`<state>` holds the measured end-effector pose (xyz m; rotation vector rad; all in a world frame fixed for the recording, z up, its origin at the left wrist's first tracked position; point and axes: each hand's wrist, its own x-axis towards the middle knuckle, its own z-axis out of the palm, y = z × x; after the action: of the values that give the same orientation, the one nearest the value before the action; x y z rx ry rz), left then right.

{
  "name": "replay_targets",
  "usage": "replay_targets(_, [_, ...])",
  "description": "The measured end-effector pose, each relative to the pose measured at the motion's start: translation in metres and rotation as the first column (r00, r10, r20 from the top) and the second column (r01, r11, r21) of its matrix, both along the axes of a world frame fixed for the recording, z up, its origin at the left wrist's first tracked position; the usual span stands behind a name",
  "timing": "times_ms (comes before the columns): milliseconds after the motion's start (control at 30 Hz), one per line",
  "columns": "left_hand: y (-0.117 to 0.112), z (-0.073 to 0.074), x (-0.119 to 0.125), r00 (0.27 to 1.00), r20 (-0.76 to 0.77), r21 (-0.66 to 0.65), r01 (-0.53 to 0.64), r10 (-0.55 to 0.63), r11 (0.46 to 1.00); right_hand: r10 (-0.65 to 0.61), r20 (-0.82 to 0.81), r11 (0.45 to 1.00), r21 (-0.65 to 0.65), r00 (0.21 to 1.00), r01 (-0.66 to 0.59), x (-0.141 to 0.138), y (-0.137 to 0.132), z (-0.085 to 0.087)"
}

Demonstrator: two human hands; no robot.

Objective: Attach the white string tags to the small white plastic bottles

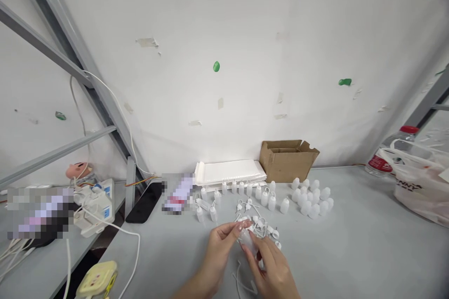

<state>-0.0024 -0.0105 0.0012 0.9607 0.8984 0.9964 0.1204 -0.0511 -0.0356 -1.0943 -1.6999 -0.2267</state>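
Both hands meet at the table's front over a small translucent plastic bottle point(247, 242). The thumb and fingers of my right hand point(271, 261) are closed around its body. At the bottle's upper end my left hand point(222, 245) pinches with thumb and forefinger; whether a cap is between those fingertips is hidden. Just behind lies a loose pile of white caps with thin tails point(259, 226). Several similar bottles with white tops point(264, 197) stand beyond it. More frosted bottles point(312, 198) are grouped to the right. A thin white strip point(238, 275) lies below my hands.
White flat packets point(229, 173) and an open cardboard box point(289, 163) stand against the wall. On the left are a black phone point(145, 203), a power strip point(94, 208), cables and a yellow case point(97, 278). A plastic bag point(421, 191) and a red-capped bottle point(380, 162) occupy the right.
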Motion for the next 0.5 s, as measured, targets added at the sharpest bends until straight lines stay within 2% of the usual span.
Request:
replay_targets(67, [0.0, 0.001, 0.0, 1.0, 0.017, -0.017, 0.025, -0.025, 1.0, 0.048, -0.153, 0.988, -0.139, 0.987, -0.07, -0.001, -0.001, 0.001])
replay_targets(100, [0.0, 0.002, 0.0, 0.998, 0.033, -0.03, 0.048, -0.047, 0.998, 0.065, -0.265, 0.958, -0.253, 0.962, -0.135, -0.001, 0.0, 0.003])
replay_targets(133, [0.0, 0.003, 0.0, 0.996, 0.057, -0.041, 0.073, -0.071, 0.997, 0.064, -0.394, 0.897, -0.38, 0.917, -0.226, 0.0, 0.0, 0.007])
replay_targets(167, [0.001, 0.005, -0.001, 0.992, 0.085, -0.048, 0.099, -0.095, 0.994, 0.041, -0.525, 0.794, -0.5, 0.85, -0.347, 0.001, 0.001, 0.012])
replay_targets(200, [0.001, 0.006, -0.001, 0.987, 0.115, -0.051, 0.12, -0.113, 0.992, -0.005, -0.651, 0.666, -0.569, 0.759, -0.483, 0.002, 0.002, 0.019])
replay_targets(233, [0.001, 0.007, -0.002, 0.982, 0.14, -0.053, 0.137, -0.129, 0.989, -0.065, -0.748, 0.526, -0.588, 0.661, -0.614, 0.004, 0.003, 0.026])
replay_targets(267, [0.002, 0.008, -0.002, 0.977, 0.161, -0.057, 0.151, -0.14, 0.987, -0.101, -0.817, 0.418, -0.553, 0.568, -0.721, 0.005, 0.005, 0.033])
replay_targets(300, [0.003, 0.009, -0.003, 0.973, 0.177, -0.06, 0.157, -0.145, 0.986, -0.126, -0.864, 0.343, -0.499, 0.487, -0.796, 0.006, 0.007, 0.039])
replay_targets(333, [0.004, 0.009, -0.004, 0.972, 0.188, -0.064, 0.154, -0.14, 0.986, -0.142, -0.896, 0.291, -0.444, 0.42, -0.848, 0.007, 0.008, 0.043])
replay_targets(367, [0.004, 0.01, -0.005, 0.973, 0.192, -0.068, 0.141, -0.126, 0.988, -0.146, -0.915, 0.265, -0.402, 0.376, -0.876, 0.007, 0.009, 0.046])
replay_targets(433, [0.006, 0.012, -0.007, 0.981, 0.18, -0.065, 0.086, -0.073, 0.994, -0.126, -0.924, 0.277, -0.383, 0.362, -0.881, 0.004, 0.011, 0.046])
replay_targets(500, [0.007, 0.013, -0.008, 0.988, 0.155, -0.054, 0.035, -0.026, 0.998, -0.065, -0.89, 0.372, -0.442, 0.452, -0.816, 0.0, 0.012, 0.04])
